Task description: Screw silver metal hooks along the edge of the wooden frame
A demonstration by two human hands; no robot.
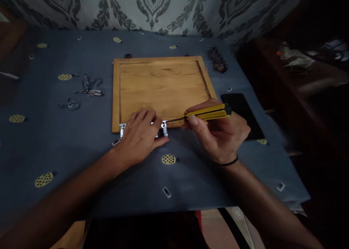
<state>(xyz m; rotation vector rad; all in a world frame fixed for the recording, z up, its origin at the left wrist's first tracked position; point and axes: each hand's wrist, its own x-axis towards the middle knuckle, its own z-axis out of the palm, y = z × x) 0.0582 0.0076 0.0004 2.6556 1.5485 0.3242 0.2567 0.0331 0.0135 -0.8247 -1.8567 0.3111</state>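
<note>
A framed wooden panel (pixel 163 85) lies flat on the blue cloth. On its near edge sits a shiny metal fitting (pixel 165 129) with a dark part; its exact kind is unclear because fingers cover much of it. My left hand (pixel 139 134) is curled over this fitting, pressing it to the panel's edge, thumb in front. In my right hand (pixel 218 132) is a yellow-and-black screwdriver (pixel 208 112), gripped between thumb and fingers. Its thin shaft points left, and the tip meets the fitting's right end, or comes very close to it.
A multi-tool (pixel 92 91) and small metal pieces (pixel 69 104) lie left of the panel. A black flat device (pixel 242 114) rests to the right. Behind it is a blurred dark object (pixel 217 59). A patterned curtain (pixel 152 8) hangs along the table's back.
</note>
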